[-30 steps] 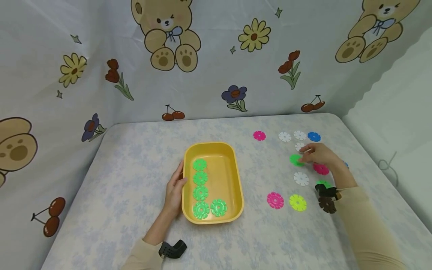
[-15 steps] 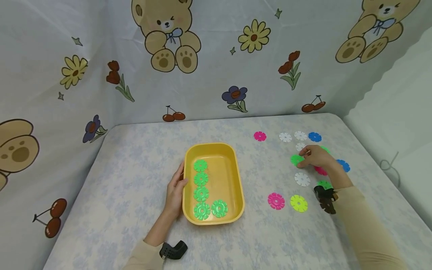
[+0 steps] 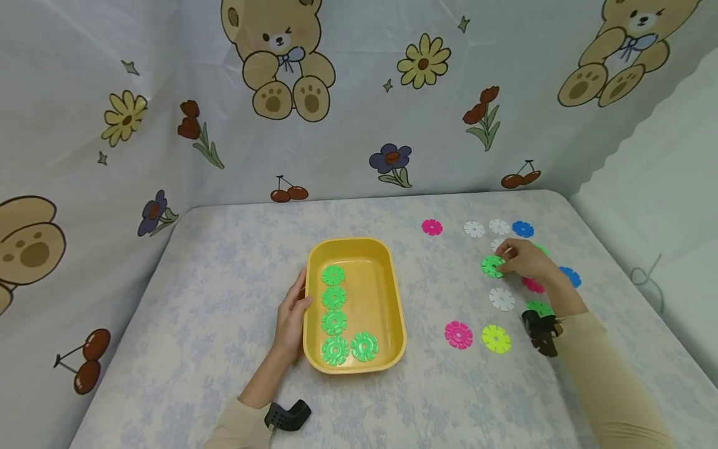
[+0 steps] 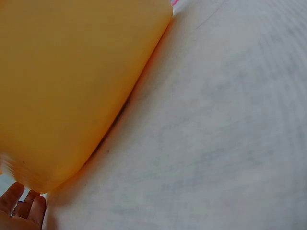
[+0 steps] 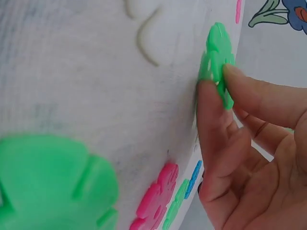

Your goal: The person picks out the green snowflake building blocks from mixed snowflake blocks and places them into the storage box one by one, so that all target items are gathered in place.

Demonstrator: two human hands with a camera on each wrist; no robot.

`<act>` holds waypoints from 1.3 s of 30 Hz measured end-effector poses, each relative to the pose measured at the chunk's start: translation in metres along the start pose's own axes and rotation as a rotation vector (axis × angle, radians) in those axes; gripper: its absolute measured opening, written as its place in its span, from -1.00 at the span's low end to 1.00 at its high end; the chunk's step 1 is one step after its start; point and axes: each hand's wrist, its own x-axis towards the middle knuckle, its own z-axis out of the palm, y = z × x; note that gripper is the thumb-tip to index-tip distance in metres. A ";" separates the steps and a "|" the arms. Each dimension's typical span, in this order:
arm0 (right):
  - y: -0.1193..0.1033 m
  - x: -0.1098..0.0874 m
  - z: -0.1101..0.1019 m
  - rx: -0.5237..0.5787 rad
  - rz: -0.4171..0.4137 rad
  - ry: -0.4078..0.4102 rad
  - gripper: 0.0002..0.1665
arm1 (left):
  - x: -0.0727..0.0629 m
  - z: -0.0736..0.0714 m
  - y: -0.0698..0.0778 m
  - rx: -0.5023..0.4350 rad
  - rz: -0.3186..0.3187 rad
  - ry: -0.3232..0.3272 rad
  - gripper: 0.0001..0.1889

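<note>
In the head view, my right hand (image 3: 527, 258) pinches a green snowflake disc (image 3: 492, 267) between thumb and fingers. The right wrist view has this disc (image 5: 220, 52) tilted on edge, close over the tabletop. My left hand (image 3: 290, 321) grips the left side of a yellow tray (image 3: 387, 312), thumb at the rim and fingers along the outer wall. Inside the tray, green snowflake discs (image 3: 335, 322) form a column along the left, with another green disc (image 3: 364, 347) at the lower middle. The tray's outer wall (image 4: 72, 86) fills much of the left wrist view.
Around my right hand lie loose discs: white (image 3: 502, 299), blue (image 3: 523, 229), pink (image 3: 533, 285) and green (image 3: 540, 308). A pink disc (image 3: 459, 335) and a yellow disc (image 3: 496, 339) lie nearer the tray. A printed curtain (image 3: 348, 112) hangs behind the table.
The green disc under my right fingers was lying flat; it is now pinched and tilted up slightly. My left hand and the tray have stayed in place.
</note>
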 end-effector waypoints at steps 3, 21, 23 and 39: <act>-0.002 -0.001 -0.001 0.045 -0.006 -0.008 -0.61 | 0.001 0.000 0.000 -0.003 0.001 -0.002 -0.40; -0.054 -0.014 0.004 0.173 -0.119 -0.049 -0.63 | 0.000 0.000 0.001 -0.009 0.000 -0.007 -0.39; -0.063 -0.016 0.006 0.189 -0.140 -0.049 -0.63 | 0.000 0.000 0.001 -0.008 0.001 -0.007 -0.39; -0.160 -0.025 0.043 0.241 -0.372 -0.163 -0.75 | -0.001 0.000 0.000 0.005 0.011 -0.009 -0.40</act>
